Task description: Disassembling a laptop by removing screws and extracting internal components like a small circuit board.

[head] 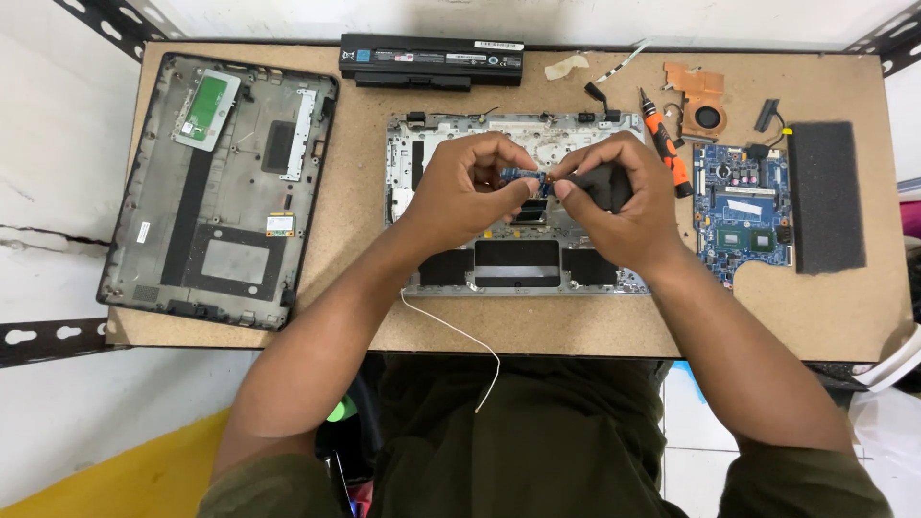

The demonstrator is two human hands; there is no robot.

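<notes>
Two hands meet over the middle of the surface (pixel 576 326) in the head view, our only view. Our left hand (pixel 465 187) pinches a small blue board (pixel 523 178) by its left end, fingers (pixel 513 189) clenched on it. Our right hand (pixel 614 197) closes on the board's right end and also keeps a dark foam piece (pixel 604 187) tucked in its palm. The board hangs just above the open chassis (pixel 422 144), near its centre.

From the chassis, a bottom cover (pixel 216 192) lies at 9 o'clock, a battery (pixel 432 61) at 12, an orange screwdriver (pixel 667 149) just beside it at 2, and a mainboard (pixel 743 211) at 3 with a foam block (pixel 825 197) beyond. A copper fan (pixel 700 101) sits at 1 o'clock. A white wire (pixel 460 336) trails from the chassis off the surface edge at 6.

We judge the main risk to be bending or cracking the board, since both hands pull on opposite ends. It could also slip into the chassis if either pinch loosens. The trailing wire may snag on an arm and drag the chassis. We cannot tell whether any cable joins the board to the chassis.
</notes>
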